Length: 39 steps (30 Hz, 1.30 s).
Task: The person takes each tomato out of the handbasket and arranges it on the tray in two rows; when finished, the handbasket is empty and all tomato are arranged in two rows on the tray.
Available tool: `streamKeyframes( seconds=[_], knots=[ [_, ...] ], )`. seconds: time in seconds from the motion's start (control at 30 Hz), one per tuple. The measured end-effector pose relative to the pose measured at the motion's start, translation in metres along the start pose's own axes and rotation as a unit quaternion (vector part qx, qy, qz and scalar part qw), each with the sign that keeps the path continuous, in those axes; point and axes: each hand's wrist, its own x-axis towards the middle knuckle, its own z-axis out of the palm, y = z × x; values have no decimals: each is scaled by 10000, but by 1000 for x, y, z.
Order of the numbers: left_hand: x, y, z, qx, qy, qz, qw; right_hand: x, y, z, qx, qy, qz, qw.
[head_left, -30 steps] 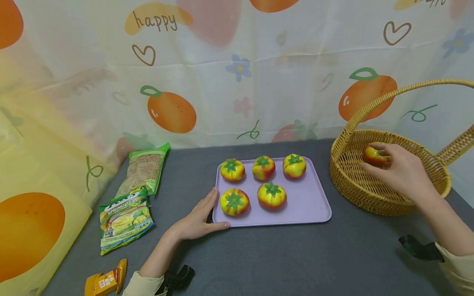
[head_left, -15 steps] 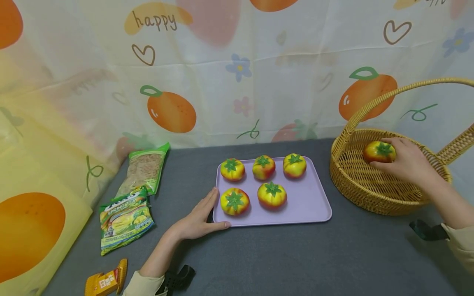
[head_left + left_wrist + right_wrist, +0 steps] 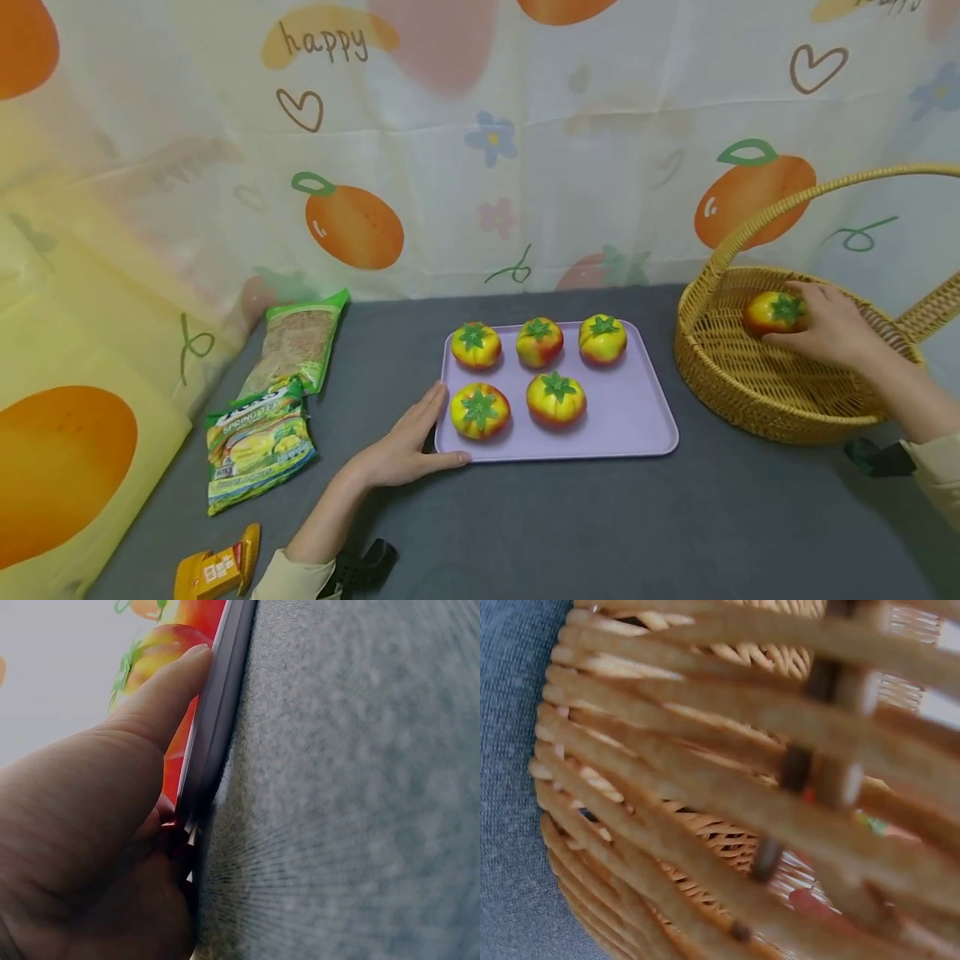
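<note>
A lilac tray (image 3: 630, 425) on the grey table carries several red-and-yellow toy tomatoes (image 3: 555, 397) with green tops. My left hand (image 3: 408, 442) lies flat against the tray's near left corner, fingers straight along its edge; the left wrist view shows the thumb on the tray rim (image 3: 217, 727). At the right stands a wicker basket (image 3: 757, 400) with a tall handle. My right hand (image 3: 821, 325) is inside it, fingers curled round another toy tomato (image 3: 772, 312), lifted a little above the basket floor. The right wrist view shows only blurred wicker (image 3: 705, 802).
Two green snack packets (image 3: 258, 442) (image 3: 300, 337) lie at the left of the table, and a small orange packet (image 3: 217, 571) sits near the front left edge. A fruit-print curtain (image 3: 450, 142) hangs behind. Bare grey cloth (image 3: 600, 525) stretches in front of the tray.
My right hand closed round the tomato in the basket and raised it slightly, turning its green top into view. The left hand stayed on the tray corner.
</note>
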Motion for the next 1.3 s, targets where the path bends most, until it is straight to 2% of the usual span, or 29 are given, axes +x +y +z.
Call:
streamKeyframes(
  seconds=[0.17, 0.4, 0.73, 1.3],
  knots=[
    [0, 1, 0, -42, -14, 35, 10000, 3, 8, 2, -8, -37, -85, 10000],
    [0, 2, 0, -46, -1, 29, 10000, 6, 6, 1, 28, -179, -54, 9998],
    [-1, 1, -1, -5, -17, -173, 9998, 12, 6, 7, -30, -146, -57, 9999],
    [1, 1, 0, -23, -20, -89, 10000, 11, 9, 11, -153, 10, -261, 9995]
  ],
)
